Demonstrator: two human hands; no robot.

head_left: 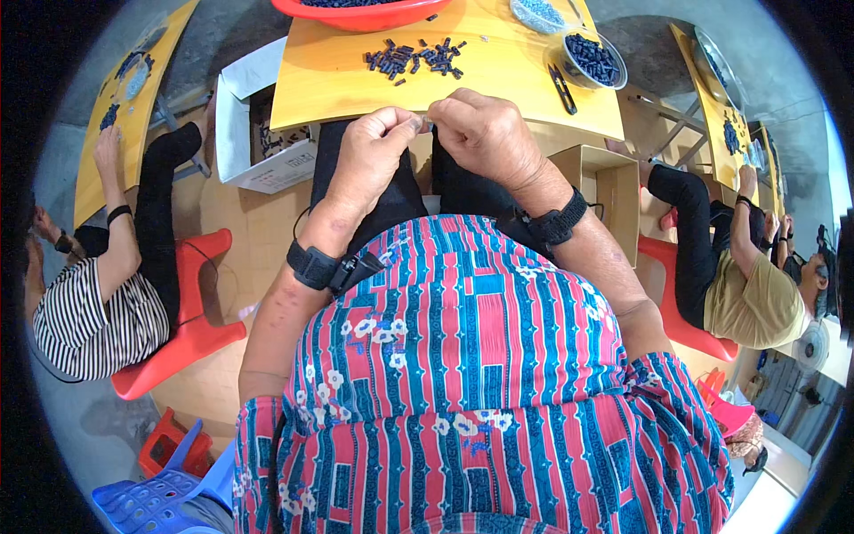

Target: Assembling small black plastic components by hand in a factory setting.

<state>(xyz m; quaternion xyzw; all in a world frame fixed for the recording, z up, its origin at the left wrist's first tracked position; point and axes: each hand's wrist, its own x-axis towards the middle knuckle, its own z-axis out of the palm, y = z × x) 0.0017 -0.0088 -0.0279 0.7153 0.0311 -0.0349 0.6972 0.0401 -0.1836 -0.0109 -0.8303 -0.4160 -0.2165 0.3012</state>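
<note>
My left hand (378, 147) and my right hand (480, 129) meet just off the front edge of the yellow table (311, 80). Both are closed, thumb against fingers, in a pinch. Something tiny sits between the fingertips, too small and covered to name. Beyond them on the tabletop lies a loose pile of short black tube-like pieces (414, 60). To the right of it are black-handled snips (563, 89) and a clear tub (621, 76) full of similar dark pieces. Each wrist wears a black strap.
A red basin (356, 15) of dark pieces and a clear dish (536, 13) of pale blue bits stand farther back. Below the table are a white box (236, 133) at left and a cardboard box (614, 196) at right. People work at tables on both sides.
</note>
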